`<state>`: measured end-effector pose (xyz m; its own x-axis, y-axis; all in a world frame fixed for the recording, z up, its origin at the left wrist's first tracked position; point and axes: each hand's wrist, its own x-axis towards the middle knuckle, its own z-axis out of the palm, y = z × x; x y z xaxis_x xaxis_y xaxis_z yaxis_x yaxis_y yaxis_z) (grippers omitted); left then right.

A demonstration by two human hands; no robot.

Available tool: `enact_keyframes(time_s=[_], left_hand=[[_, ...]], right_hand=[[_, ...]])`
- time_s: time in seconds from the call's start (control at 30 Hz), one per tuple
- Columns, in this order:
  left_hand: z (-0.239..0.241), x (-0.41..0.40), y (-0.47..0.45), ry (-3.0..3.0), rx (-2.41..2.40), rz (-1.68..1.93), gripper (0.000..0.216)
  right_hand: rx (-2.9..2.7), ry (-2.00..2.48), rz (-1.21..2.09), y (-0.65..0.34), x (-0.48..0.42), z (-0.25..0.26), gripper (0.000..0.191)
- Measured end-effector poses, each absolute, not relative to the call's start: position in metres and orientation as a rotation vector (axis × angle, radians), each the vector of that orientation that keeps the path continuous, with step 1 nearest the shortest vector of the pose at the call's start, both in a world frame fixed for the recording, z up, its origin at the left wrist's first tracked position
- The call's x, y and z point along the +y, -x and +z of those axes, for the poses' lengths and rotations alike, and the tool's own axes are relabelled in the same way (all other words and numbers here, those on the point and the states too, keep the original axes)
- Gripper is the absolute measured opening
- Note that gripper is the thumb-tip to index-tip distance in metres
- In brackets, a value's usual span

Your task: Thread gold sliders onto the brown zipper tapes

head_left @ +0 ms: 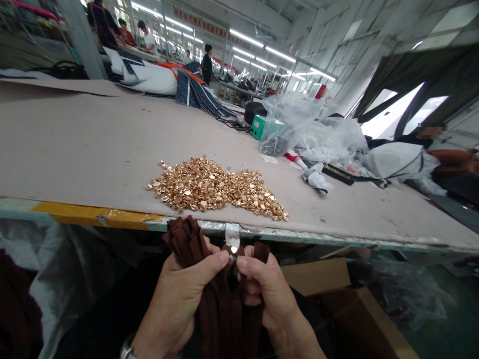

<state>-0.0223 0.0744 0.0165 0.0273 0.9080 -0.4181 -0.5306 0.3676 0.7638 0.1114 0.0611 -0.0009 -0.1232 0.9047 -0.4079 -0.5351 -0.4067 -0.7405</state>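
Note:
In front of the table edge, my left hand (183, 291) is closed round a bundle of dark brown zipper tapes (186, 239), their folded ends sticking up above the fingers. My right hand (269, 294) pinches brown zipper tape too, with one end (261, 252) rising between its fingers. Both thumbs nearly meet at a small shiny metal piece, too small to make out fully, just under a metal holder (232, 235) fixed to the table edge. The tapes hang down between my hands. Beyond lies a heap of small gold zipper sliders (209, 185).
Clear plastic bags (310, 127), a green box (259, 126), a black tray (338, 174) and a cloth scrap (317, 178) lie at the right. Striped fabric (192, 92) is stacked at the back. An open cardboard box (368, 319) stands below right. Other people work far off.

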Motion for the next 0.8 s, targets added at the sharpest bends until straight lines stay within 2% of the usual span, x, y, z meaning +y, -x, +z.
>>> enact_keyframes(time_s=[0.3,0.5,0.7,0.8], left_hand=[[0.022,0.075,0.02,-0.582,1.097,1.21,0.023],[0.02,0.079,0.025,-0.718,1.141,1.117,0.026],[0.016,0.076,0.026,-0.531,1.05,1.108,0.027],[0.016,0.075,0.025,-0.453,1.016,1.091,0.027]], right_hand=[[-0.526,1.106,1.674,-0.107,0.066,0.001,0.037],[-0.807,1.175,1.501,-0.112,0.068,0.007,0.036],[-1.195,1.365,1.101,-0.114,0.07,0.018,0.028],[-1.413,1.494,0.791,-0.108,0.072,0.023,0.022]])
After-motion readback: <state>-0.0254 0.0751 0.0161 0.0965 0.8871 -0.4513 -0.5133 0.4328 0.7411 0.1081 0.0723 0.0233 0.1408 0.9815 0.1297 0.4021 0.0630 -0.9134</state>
